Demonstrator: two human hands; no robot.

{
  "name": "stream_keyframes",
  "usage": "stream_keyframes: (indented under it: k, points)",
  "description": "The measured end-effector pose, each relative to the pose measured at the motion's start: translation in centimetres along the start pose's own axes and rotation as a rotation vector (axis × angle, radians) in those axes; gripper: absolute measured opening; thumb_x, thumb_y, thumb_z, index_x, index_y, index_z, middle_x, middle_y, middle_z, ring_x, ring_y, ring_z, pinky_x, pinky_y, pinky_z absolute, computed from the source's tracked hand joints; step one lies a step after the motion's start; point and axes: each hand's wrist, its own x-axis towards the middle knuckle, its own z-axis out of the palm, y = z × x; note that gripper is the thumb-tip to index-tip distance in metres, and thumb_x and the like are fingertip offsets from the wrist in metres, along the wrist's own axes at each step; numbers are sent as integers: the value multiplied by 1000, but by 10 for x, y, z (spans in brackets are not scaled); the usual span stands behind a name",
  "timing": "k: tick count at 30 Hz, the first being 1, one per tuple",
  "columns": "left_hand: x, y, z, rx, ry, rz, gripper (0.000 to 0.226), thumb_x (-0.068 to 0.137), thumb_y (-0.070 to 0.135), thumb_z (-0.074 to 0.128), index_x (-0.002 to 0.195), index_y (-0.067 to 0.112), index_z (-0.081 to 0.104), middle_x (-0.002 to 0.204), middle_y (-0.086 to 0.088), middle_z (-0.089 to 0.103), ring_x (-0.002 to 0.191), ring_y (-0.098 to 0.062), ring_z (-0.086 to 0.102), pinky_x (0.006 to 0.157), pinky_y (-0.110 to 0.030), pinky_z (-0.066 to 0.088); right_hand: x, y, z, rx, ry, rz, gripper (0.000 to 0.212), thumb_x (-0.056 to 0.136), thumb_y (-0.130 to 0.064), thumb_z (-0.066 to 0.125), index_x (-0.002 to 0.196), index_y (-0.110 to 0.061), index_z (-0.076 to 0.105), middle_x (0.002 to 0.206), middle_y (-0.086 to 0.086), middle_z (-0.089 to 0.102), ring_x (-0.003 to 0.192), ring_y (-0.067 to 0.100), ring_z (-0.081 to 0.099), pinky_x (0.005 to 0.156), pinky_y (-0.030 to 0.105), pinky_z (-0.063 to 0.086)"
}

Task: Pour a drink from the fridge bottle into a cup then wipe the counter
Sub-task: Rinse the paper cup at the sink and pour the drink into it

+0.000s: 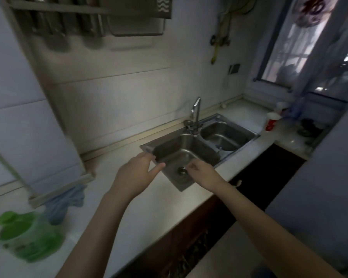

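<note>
I hold both hands over the near basin of the steel sink point(255, 135). My left hand point(138, 175), fingers point(158, 167) spread wide and empty, hovers at the basin's left rim; my right hand point(204, 174), fingers loosely curled, holds nothing I can see. A red-and-white cup point(272, 121) stands far right on the desk point(129, 213). A blue cloth point(68, 201) and a green bottle point(28, 235) lie left; bare desk lies between.

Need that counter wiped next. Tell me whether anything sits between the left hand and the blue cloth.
Nothing visible does. The left hand is empty over the near sink basin; bare counter runs from it to the blue cloth. The green container sits nearer the camera, off that path.
</note>
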Motion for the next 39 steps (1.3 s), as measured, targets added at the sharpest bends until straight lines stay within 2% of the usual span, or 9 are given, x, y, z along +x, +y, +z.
stream_keyframes:
  k: [6, 11, 16, 18, 23, 27, 31, 34, 39]
  points:
    - [50, 70, 25, 73, -53, 142, 46, 97, 53, 44, 128, 22, 56, 124, 4, 59, 105, -13, 60, 86, -36, 52, -4, 61, -66, -225, 22, 3, 26, 94, -28, 47, 114, -15, 56, 123, 7, 55, 113, 25, 53, 97, 43, 44]
    - [106, 115, 47, 82, -48, 252, 45, 97, 52, 45, 128, 23, 56, 121, 5, 59, 104, -11, 58, 84, -30, 51, 15, 97, -105, -238, 115, 47, 34, 94, -26, 47, 126, -17, 54, 131, 6, 49, 120, 26, 49, 99, 42, 43]
    - [165, 140, 75, 82, -51, 324, 42, 98, 51, 45, 126, 23, 57, 126, 5, 58, 110, -13, 58, 80, -27, 46, 63, 125, -140, -245, 169, 75, 28, 94, -26, 47, 119, -15, 55, 123, 8, 50, 115, 26, 52, 98, 41, 45]
    - [194, 145, 85, 82, -72, 328, 42, 98, 51, 45, 124, 21, 58, 125, 3, 59, 109, -15, 58, 82, -28, 47, 88, 132, -155, -260, 194, 92, 27, 95, -25, 48, 118, -13, 55, 121, 8, 52, 112, 25, 54, 97, 39, 45]
    - [264, 158, 103, 78, -94, 362, 40, 98, 51, 44, 119, 20, 58, 116, 3, 61, 98, -13, 60, 70, -25, 38, 148, 147, -191, -274, 257, 114, 21, 94, -23, 50, 111, -12, 53, 110, 7, 54, 100, 24, 56, 89, 36, 47]
    - [308, 170, 119, 85, -113, 382, 44, 98, 52, 43, 126, 19, 56, 116, 3, 60, 99, -12, 60, 79, -26, 46, 185, 167, -209, -240, 301, 149, 19, 93, -22, 51, 105, -8, 54, 103, 8, 56, 94, 25, 57, 86, 39, 49]
    - [347, 179, 140, 76, -151, 368, 47, 98, 52, 44, 130, 19, 51, 123, 1, 58, 102, -13, 59, 87, -31, 50, 218, 197, -227, -264, 295, 202, 21, 94, -21, 50, 111, -9, 52, 110, 7, 54, 101, 26, 58, 90, 40, 50]
    - [375, 192, 156, 73, -139, 370, 43, 98, 50, 45, 128, 19, 52, 124, 2, 58, 108, -13, 58, 88, -32, 50, 245, 219, -246, -203, 342, 261, 22, 93, -25, 53, 111, -12, 51, 113, 5, 56, 101, 24, 58, 90, 41, 51]
    - [427, 222, 182, 58, -122, 328, 36, 98, 48, 47, 120, 20, 54, 115, 3, 60, 99, -13, 59, 82, -32, 51, 294, 257, -289, -191, 360, 317, 28, 95, -25, 54, 119, -12, 47, 117, 8, 56, 103, 25, 59, 84, 33, 48]
